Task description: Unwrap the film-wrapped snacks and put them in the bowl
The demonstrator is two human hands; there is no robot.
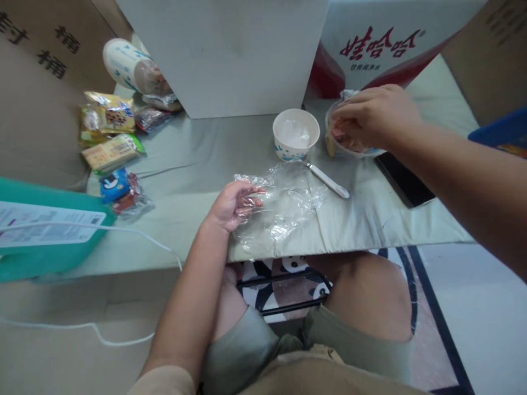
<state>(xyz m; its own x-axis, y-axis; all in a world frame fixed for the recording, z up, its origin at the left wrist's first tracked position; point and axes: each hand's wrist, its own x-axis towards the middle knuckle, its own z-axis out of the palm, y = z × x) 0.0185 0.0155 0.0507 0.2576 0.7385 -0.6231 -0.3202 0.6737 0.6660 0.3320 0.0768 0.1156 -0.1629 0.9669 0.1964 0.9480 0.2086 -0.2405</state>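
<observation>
My left hand (235, 206) is closed, its bent fingers on the left edge of a crumpled clear plastic bag (284, 206) that lies spread on the table. Over a round clear plastic tub (329, 144) my right hand (373, 114) reaches down with fingers together and bent; its fingertips are hidden among reddish-brown contents, so what they grip cannot be made out. Left of the tub stands a white paper bowl (296, 151) with blue marks and something whitish, translucent inside. A white-handled tool (329, 180), perhaps a peeler or knife, lies between bag and tub, its far end near the bowl.
A black phone (405, 178) lies under my right forearm. Large white box (234, 60) and a red-and-white carton (370, 52) line the back. At left are snack packets (111, 118), a tipped paper cup (123, 63), a green container (49, 233) and a white cable (135, 233).
</observation>
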